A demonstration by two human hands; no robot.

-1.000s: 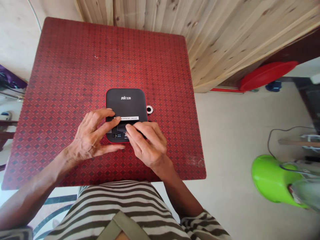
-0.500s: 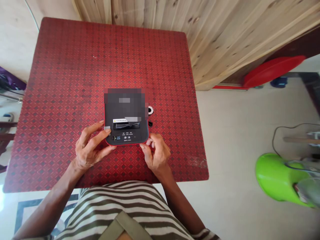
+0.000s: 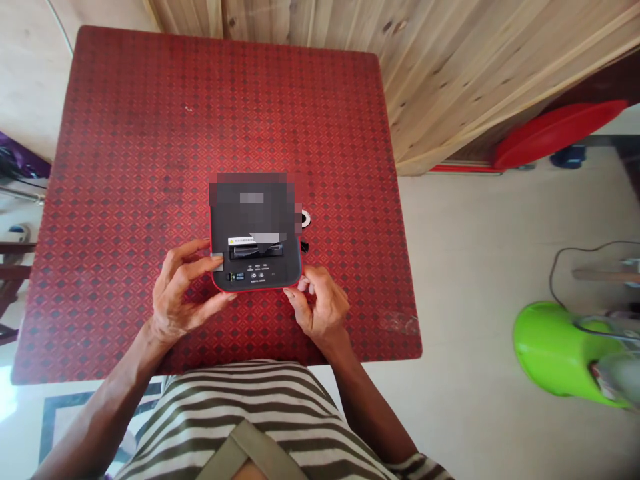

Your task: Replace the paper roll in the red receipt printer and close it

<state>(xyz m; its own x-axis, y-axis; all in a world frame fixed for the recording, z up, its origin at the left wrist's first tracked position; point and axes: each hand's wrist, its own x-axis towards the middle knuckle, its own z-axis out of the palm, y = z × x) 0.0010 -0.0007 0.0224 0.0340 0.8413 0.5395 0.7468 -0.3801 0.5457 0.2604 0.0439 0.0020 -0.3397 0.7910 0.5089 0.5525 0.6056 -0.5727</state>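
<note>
A square black electronic device (image 3: pixel 230 227) with a red rim lies on the red patterned table. It has a small lit display, printed icons, a white label with a warning sign, and a slot with shiny dark material inside. Its upper part is pixelated. My left hand (image 3: pixel 183 290) holds the left front corner: the index finger rests on a small grey tab (image 3: pixel 217 261), and the thumb is at the front edge. Fingers of my right hand (image 3: pixel 320 300) are curled at the right front corner, thumb against the front edge. Some fingertips are hidden by the device.
Beside the device's right edge lie a white ring-shaped item (image 3: pixel 306 219) and a small black piece (image 3: pixel 305 247). The red table (image 3: pixel 225 107) borders a wooden plank wall (image 3: pixel 320 27). On the floor at right are a green plastic stool or tub (image 3: pixel 540 347) and a red round object (image 3: pixel 555 133).
The view has shifted slightly, and the device with both hands sits a little further right in the picture. Both hands keep nearly the same hold on it.
</note>
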